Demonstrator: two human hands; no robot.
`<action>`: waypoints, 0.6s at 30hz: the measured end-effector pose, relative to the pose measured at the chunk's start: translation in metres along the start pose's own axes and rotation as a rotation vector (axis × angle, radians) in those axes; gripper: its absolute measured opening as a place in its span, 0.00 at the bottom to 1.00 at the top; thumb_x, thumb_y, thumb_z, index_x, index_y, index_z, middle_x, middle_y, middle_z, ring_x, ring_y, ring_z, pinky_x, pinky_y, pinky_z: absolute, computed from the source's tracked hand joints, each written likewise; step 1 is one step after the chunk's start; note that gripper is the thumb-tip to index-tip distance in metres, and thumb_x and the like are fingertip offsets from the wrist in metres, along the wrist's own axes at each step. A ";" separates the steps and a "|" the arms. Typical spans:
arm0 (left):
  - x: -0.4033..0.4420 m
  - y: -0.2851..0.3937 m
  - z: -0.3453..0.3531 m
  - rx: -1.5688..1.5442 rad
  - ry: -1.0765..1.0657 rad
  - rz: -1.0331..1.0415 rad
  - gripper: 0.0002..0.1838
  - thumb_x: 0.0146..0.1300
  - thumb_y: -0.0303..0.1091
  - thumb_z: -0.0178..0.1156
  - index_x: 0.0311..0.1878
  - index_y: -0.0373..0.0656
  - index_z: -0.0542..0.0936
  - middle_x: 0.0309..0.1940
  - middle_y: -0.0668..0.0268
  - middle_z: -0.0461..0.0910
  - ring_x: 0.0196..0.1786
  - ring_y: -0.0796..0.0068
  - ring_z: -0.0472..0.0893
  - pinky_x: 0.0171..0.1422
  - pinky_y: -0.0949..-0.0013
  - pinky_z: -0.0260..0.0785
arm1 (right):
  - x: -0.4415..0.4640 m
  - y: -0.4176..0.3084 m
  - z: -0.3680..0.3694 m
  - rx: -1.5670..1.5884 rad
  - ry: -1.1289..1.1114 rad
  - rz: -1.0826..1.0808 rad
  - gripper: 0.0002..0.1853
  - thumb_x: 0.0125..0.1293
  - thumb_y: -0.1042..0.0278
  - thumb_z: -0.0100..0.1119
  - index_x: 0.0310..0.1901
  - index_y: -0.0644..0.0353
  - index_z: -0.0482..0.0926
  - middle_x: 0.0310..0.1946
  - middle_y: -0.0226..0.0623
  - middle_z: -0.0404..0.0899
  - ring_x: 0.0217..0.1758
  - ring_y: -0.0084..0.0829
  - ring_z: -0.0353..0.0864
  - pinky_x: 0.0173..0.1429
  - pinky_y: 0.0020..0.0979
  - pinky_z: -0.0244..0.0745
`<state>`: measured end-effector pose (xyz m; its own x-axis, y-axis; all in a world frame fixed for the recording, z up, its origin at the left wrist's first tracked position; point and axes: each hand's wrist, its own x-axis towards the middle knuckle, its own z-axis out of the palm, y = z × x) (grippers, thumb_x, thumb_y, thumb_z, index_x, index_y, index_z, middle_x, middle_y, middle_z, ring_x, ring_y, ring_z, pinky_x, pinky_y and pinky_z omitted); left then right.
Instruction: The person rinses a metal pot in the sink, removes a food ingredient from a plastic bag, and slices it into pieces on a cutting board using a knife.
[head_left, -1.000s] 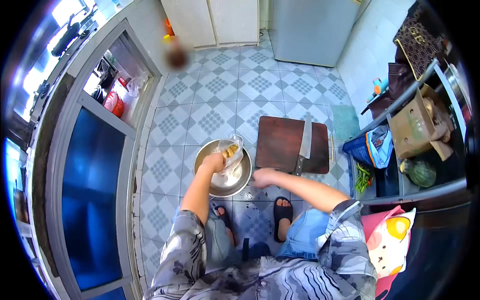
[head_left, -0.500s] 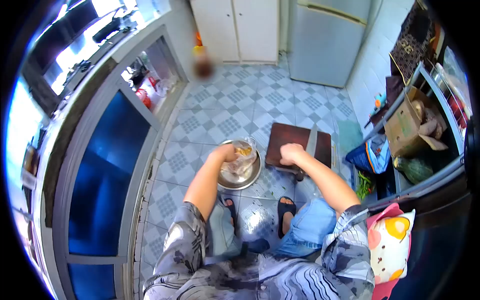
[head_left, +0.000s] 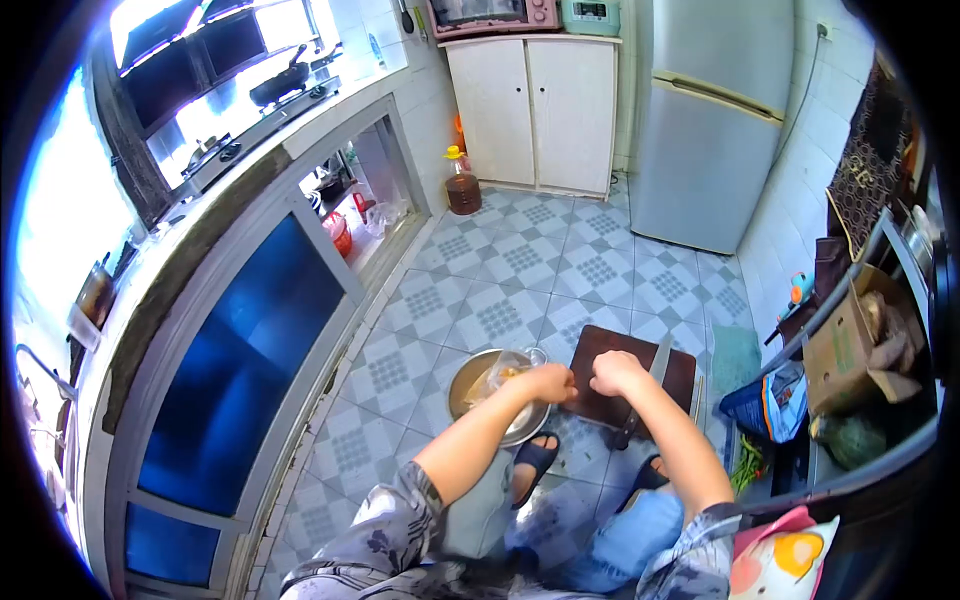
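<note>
My left hand (head_left: 553,383) is closed, between the steel basin and the cutting board, and whatever its fingers may hold is hidden. Close to its right, my right hand (head_left: 616,373) is also closed, over the dark brown cutting board (head_left: 597,347); I cannot make out anything in its fingers. A clear plastic bag (head_left: 506,366) with yellowish contents sits in the steel basin (head_left: 462,383), partly behind my left forearm. Along the right of the board lies a kitchen knife (head_left: 661,357), its dark handle toward me and partly behind my right wrist.
A bottle of dark liquid (head_left: 463,190) stands by the white cabinet (head_left: 575,110), beside the fridge (head_left: 700,150). At right, a rack holds a cardboard box (head_left: 838,345) and a green melon or squash (head_left: 850,440). Green vegetables (head_left: 746,465) lie near the rack. Blue-panelled cupboards line the left.
My left hand has left the plastic bag in the basin and moved right, close to my right hand. The view has tilted up, showing more of the kitchen's far end.
</note>
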<state>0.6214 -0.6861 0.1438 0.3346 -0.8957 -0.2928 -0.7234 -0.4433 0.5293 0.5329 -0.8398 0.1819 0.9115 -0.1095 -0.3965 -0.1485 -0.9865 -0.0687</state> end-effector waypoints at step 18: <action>0.121 0.084 -0.026 0.311 0.116 -0.086 0.20 0.61 0.46 0.60 0.47 0.39 0.77 0.40 0.57 0.80 0.44 0.59 0.80 0.47 0.60 0.73 | 0.117 0.152 0.052 0.328 -0.005 -0.211 0.13 0.54 0.58 0.54 0.26 0.57 0.84 0.28 0.47 0.83 0.37 0.47 0.83 0.45 0.45 0.78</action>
<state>0.6174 -0.8328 0.1736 0.4561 -0.8614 -0.2236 -0.8330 -0.5017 0.2334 0.5966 -0.9964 0.0775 0.9334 0.0925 -0.3468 -0.0739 -0.8959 -0.4380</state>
